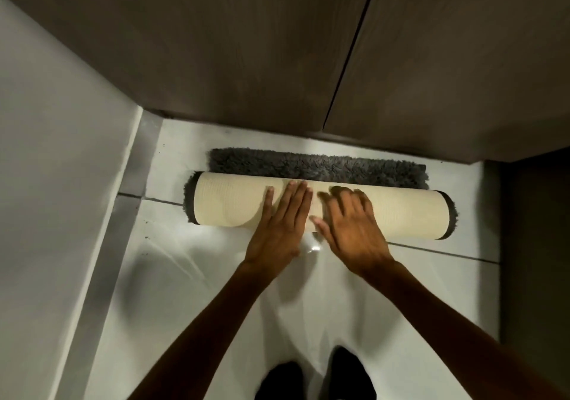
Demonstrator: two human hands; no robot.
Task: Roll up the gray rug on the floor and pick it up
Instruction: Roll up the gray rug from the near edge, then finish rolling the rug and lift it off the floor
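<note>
One rug [320,208], mostly rolled into a cream-backed tube lying crosswise on the floor [197,291], with a strip of gray pile still flat behind it, right by the cabinet [246,60]. Both your hands sit flat on the roll's middle, fingers spread, pressing rather than gripping: left hand [279,227], right hand [351,230], just beside each other. Pale glossy tiles, gray wall [55,153] at left, two dark cabinet doors ahead, two dark feet [317,378] below.
</note>
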